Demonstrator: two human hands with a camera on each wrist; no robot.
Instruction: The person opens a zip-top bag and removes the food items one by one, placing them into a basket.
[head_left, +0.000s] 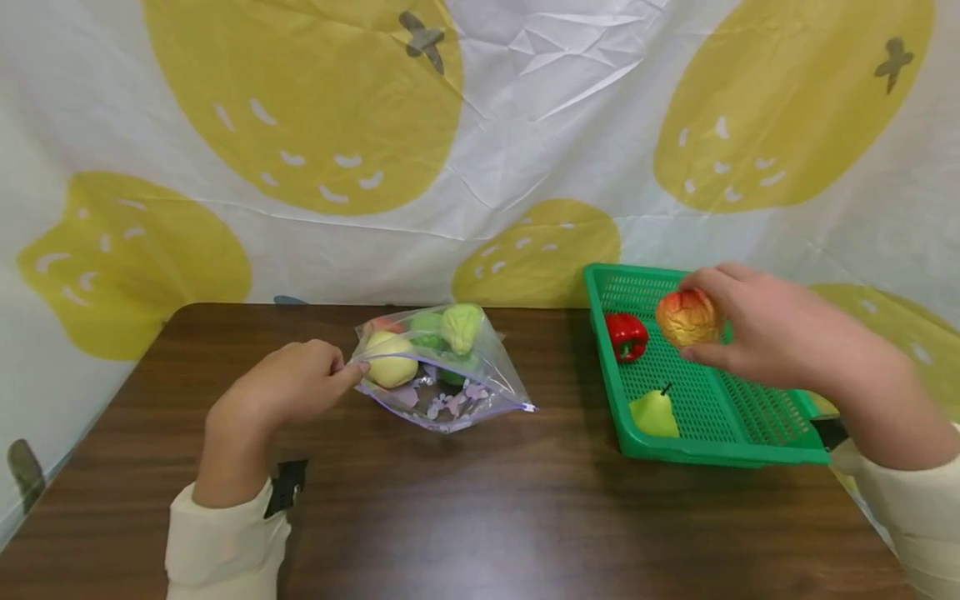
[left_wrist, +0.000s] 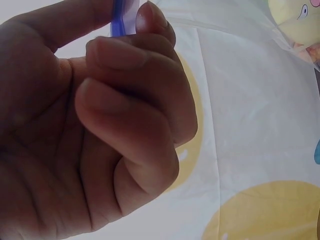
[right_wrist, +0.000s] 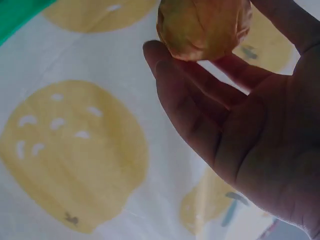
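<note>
A clear zip bag (head_left: 491, 367) with a purple zip lies on the brown table, its mouth facing the near side. Inside it are a pale yellow round fruit (head_left: 390, 360), a light green wrinkled fruit (head_left: 461, 327) and other green and red pieces. My left hand (head_left: 288, 387) pinches the left end of the bag's purple edge (left_wrist: 118, 20) between thumb and forefinger. Over the green basket (head_left: 712, 457), my right hand (head_left: 780, 329) holds a wrinkled red-and-yellow round fruit (head_left: 686, 318) between thumb and fingers. The same fruit shows at the fingertips in the right wrist view.
In the basket lie a red bell pepper (head_left: 627, 336) on the left and a green pear (head_left: 655, 412) near the front. The basket stands at the right of the table (head_left: 480, 517). Behind the table hangs a white cloth (head_left: 540, 125) with yellow lemon prints.
</note>
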